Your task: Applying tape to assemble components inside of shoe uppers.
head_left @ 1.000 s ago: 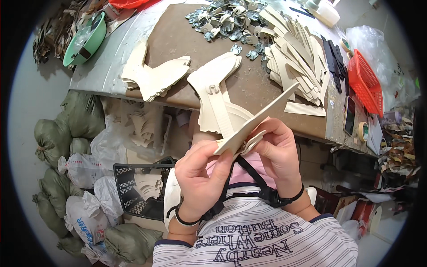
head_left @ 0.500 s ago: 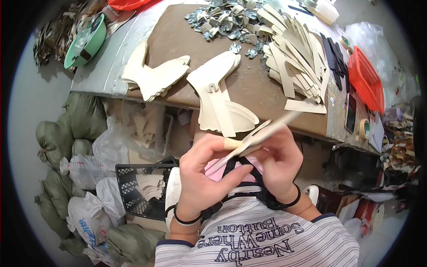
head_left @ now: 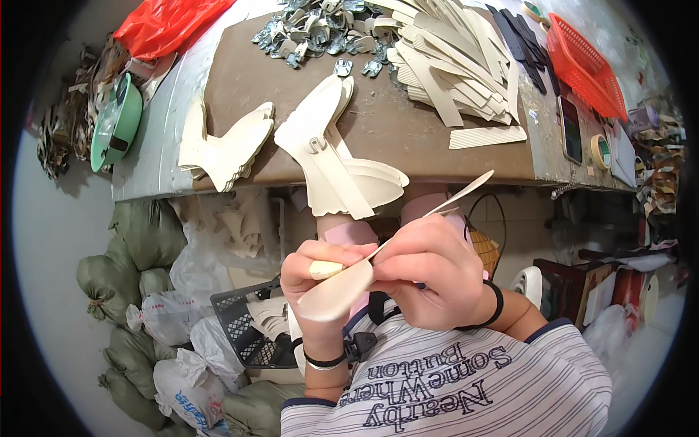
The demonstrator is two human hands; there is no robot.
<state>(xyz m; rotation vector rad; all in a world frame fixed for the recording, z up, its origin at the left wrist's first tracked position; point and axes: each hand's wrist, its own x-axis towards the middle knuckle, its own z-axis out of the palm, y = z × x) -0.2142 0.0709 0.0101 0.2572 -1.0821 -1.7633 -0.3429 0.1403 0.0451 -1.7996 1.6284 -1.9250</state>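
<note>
Both my hands are up in front of my lap, holding a cream, curved shoe-upper piece [head_left: 338, 294] between them. My left hand [head_left: 312, 266] pinches it from the left, with a pale yellow wrap on one finger. My right hand [head_left: 437, 264] has its fingers closed on the same piece near its middle. One rounded end hangs over my left wrist; a thin end sticks out at the upper right. On the table ahead lies a stack of similar cream pieces [head_left: 378, 180], topped by a strap with a buckle [head_left: 318, 145]. Left of it is another cream stack [head_left: 229, 149].
Metal buckles [head_left: 313, 33] and cream ribbed strips [head_left: 466, 62] are heaped on the brown-topped table [head_left: 247, 76]. To the right are black strips [head_left: 523, 45], a red basket [head_left: 586, 69], a phone [head_left: 570, 130] and a tape roll [head_left: 600, 151]. A black crate [head_left: 237, 331] and sacks [head_left: 149, 233] stand lower left.
The cream piece has been turned, so its rounded end now hangs down at the left. My hands sit lower in the picture, and the view has shifted.
</note>
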